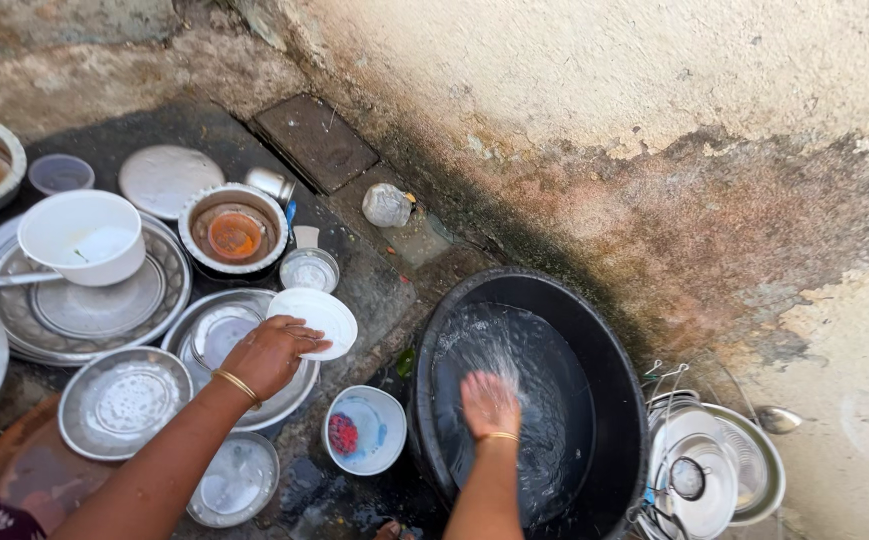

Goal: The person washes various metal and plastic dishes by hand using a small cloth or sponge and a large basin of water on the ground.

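My left hand (269, 352) grips a small white bowl (316, 318) by its near edge, above a stack of steel plates (204, 335). My right hand (490, 404) is spread flat, palm down, in the water of a large black tub (604, 350); the water around it is splashing. Both wrists wear a gold bangle. A pale blue bowl (369, 432) with a red scrubber inside sits on the ground between my two arms.
Dirty steel plates and bowls cover the wet ground at left, with a big white bowl (82, 235) on a wide steel tray (169, 290). A steel bowl of brown liquid (234, 232) sits farther back. Washed steel vessels (724, 465) lie right of the tub, by the stained wall.
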